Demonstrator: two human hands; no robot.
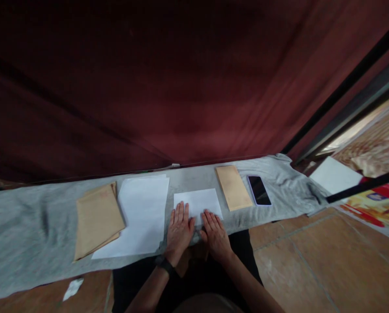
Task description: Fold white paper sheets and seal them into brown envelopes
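Note:
A white sheet of paper (pixel 197 199), seemingly folded, lies on the grey cloth in front of me. My left hand (pixel 180 228) rests flat on its near left part, fingers stretched out. On the near right part lies my right hand (pixel 215 232), palm down with fingers extended. Both hands press the paper's near edge and hold nothing. To the left is a stack of larger white sheets (pixel 144 213), partly under several brown envelopes (pixel 99 215). A single brown envelope (pixel 233 188) lies to the right of the paper.
A phone (pixel 259 190) sits right of the single envelope. The grey cloth (pixel 28 230) covers a narrow bench against a dark red wall (pixel 181 87). At far right are a white board (pixel 336 175) and a colourful printed package (pixel 377 208). A white scrap (pixel 73 288) lies on the tiled floor.

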